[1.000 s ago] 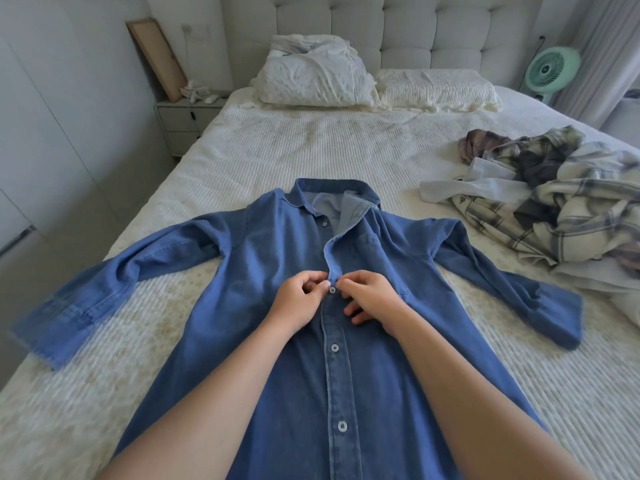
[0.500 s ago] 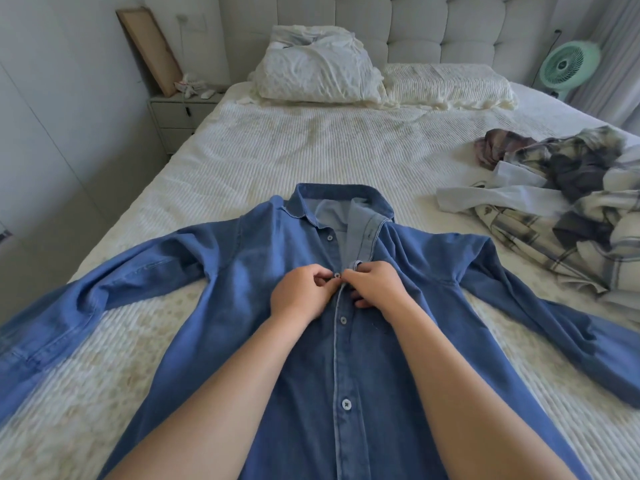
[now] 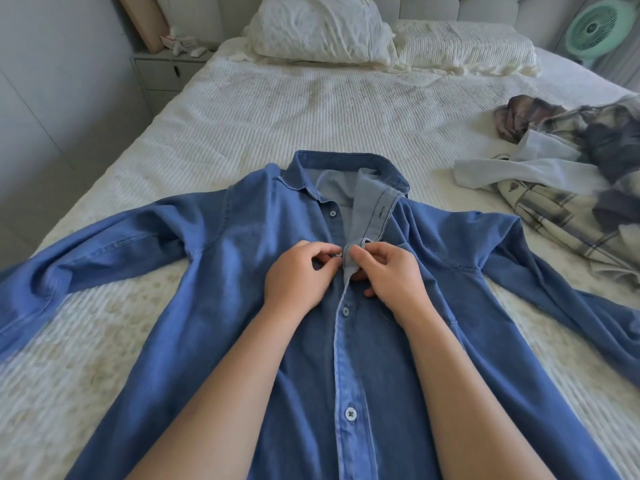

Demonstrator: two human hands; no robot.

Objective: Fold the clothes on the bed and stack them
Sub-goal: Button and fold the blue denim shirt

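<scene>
Denim shirt (image 3: 214, 258), spread face up on the bed (image 3: 277, 109), collar toward the pillows (image 3: 322, 29), both sleeves flung out sideways. Lower front closed: two buttons (image 3: 350, 414) fastened below the hands; collar and top of the placket open, pale inner face showing. Left hand (image 3: 298, 278) on the button side of the opening, fingers curled, thumb and forefinger pinching the cloth at a button. Right hand (image 3: 391, 275) on the buttonhole side, fingers curled round the placket edge, lifting it slightly off the cloth beneath. Fingertips of both hands almost touching at mid-chest; forearms lying along the shirt body, toward the camera. Step in hand, by judgement: fastening the next button up before folding.

Handling, by judgement: soft but fairly thick cloth, heavier than a thin shirt, holding a crease well, not slippery on the ribbed bedcover, nothing fragile apart from the buttons. Best hold for folding: shoulder seams and hem, or a sleeve near the cuff, not the open collar. Left sleeve partly out of frame; right cuff likewise cut off by the frame edge.

Heap of unfolded clothes (image 3: 571, 168), plaid and white, well apart to the right on the same bed. Nightstand (image 3: 162, 71) and green fan (image 3: 599, 29) beyond the bed. No finished stack visible.
</scene>
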